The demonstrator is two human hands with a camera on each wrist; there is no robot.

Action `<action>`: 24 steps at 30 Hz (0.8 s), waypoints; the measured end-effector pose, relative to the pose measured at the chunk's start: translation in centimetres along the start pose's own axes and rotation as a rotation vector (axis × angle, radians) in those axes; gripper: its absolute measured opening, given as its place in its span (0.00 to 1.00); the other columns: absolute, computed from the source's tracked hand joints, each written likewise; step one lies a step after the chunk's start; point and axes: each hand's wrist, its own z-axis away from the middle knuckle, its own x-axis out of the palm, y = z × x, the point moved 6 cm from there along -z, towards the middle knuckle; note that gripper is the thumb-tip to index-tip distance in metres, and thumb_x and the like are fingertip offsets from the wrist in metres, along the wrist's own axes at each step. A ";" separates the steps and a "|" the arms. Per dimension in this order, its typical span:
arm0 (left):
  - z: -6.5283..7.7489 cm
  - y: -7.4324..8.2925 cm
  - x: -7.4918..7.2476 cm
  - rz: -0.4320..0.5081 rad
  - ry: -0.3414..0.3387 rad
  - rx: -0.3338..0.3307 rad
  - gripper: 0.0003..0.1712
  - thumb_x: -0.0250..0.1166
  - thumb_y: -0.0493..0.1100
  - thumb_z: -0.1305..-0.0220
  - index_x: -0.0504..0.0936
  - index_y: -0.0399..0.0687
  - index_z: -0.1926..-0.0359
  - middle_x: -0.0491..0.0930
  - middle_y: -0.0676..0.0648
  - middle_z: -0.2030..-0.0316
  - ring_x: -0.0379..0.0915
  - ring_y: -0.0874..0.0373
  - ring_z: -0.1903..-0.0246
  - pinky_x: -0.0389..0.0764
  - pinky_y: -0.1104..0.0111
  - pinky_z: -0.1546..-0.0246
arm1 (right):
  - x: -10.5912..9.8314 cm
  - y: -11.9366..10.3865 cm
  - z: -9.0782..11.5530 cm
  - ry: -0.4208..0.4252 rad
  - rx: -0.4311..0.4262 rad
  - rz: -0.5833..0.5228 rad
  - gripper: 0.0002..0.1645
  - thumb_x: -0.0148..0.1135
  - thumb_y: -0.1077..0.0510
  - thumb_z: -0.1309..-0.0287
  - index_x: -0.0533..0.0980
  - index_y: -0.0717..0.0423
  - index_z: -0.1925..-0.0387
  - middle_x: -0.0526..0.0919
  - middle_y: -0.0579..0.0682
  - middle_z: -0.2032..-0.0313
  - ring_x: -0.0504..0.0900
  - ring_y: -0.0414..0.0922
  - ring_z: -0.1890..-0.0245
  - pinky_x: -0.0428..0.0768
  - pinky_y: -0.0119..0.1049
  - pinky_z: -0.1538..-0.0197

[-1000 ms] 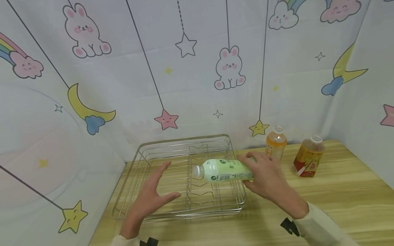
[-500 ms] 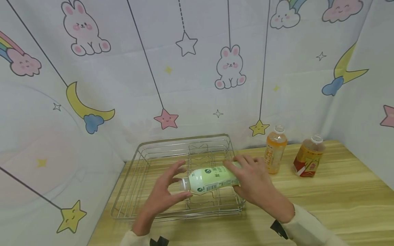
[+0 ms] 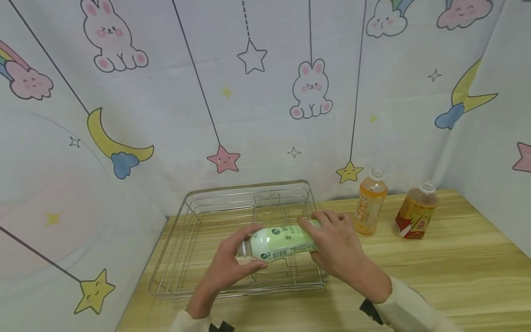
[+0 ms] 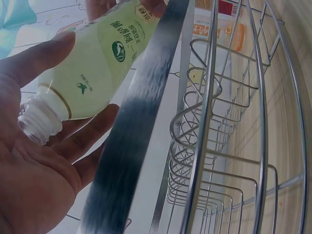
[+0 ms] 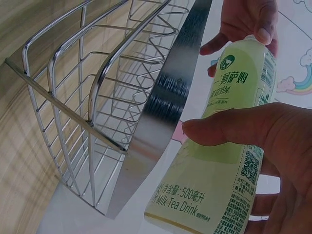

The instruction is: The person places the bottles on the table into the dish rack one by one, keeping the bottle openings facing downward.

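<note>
Over the wire dish rack (image 3: 224, 291), a green-labelled milk tea bottle (image 3: 282, 242) lies nearly level, its capless neck pointing left. My right hand (image 3: 340, 244) grips its base end, thumb across the label in the right wrist view. At the other end my left hand (image 3: 230, 263) holds the neck and shoulder between thumb and fingers. The left wrist view shows the open, threaded mouth of the bottle (image 4: 41, 119) by the left palm, the left thumb lying along the bottle's shoulder.
Behind the right hand an orange-labelled bottle (image 3: 371, 203) stands on the wooden table (image 3: 456, 276). Right of it is a red and yellow labelled bottle (image 3: 416, 211). A printed white curtain (image 3: 265, 115) closes off the back and sides.
My right hand has carried the bottle left and slightly down. My left hand has moved right to meet it, and its fingers have closed round the neck end.
</note>
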 end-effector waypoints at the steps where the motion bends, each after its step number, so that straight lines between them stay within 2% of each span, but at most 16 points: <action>1: 0.0 0.0 0.1 0.006 0.003 -0.001 0.42 0.79 0.34 0.55 0.74 0.43 0.36 0.80 0.39 0.48 0.79 0.55 0.60 0.86 0.60 0.67 | 0.0 0.0 0.0 -0.001 0.001 0.007 0.42 0.79 0.55 0.73 0.77 0.43 0.46 0.80 0.54 0.53 0.78 0.56 0.51 0.76 0.55 0.58; 9: 0.0 0.1 0.1 -0.011 0.020 0.003 0.41 0.79 0.34 0.54 0.75 0.42 0.37 0.80 0.39 0.48 0.78 0.56 0.60 0.86 0.63 0.68 | 0.0 -0.2 0.0 -0.025 0.007 0.023 0.43 0.81 0.54 0.71 0.76 0.44 0.45 0.80 0.54 0.52 0.78 0.55 0.49 0.77 0.57 0.57; 16: 0.2 0.1 -0.1 0.018 0.018 -0.018 0.40 0.78 0.33 0.53 0.74 0.41 0.36 0.80 0.38 0.49 0.79 0.55 0.60 0.86 0.62 0.67 | 0.0 0.0 0.2 -0.035 0.008 -0.038 0.49 0.86 0.46 0.73 0.75 0.45 0.43 0.79 0.53 0.50 0.77 0.55 0.47 0.76 0.57 0.53; 20: 0.3 0.1 -0.3 0.045 0.024 0.012 0.38 0.77 0.32 0.51 0.74 0.39 0.37 0.79 0.37 0.48 0.79 0.55 0.60 0.87 0.61 0.67 | -0.1 0.6 0.4 -0.068 0.030 -0.129 0.52 0.85 0.41 0.71 0.73 0.45 0.40 0.77 0.54 0.45 0.75 0.56 0.45 0.74 0.58 0.49; 24: 0.4 0.2 -0.4 0.053 0.025 0.029 0.38 0.76 0.32 0.51 0.74 0.39 0.37 0.80 0.37 0.48 0.79 0.55 0.60 0.86 0.61 0.66 | -0.2 2.1 0.9 -0.109 0.104 -0.310 0.57 0.84 0.39 0.69 0.70 0.48 0.35 0.73 0.55 0.39 0.73 0.59 0.41 0.74 0.61 0.45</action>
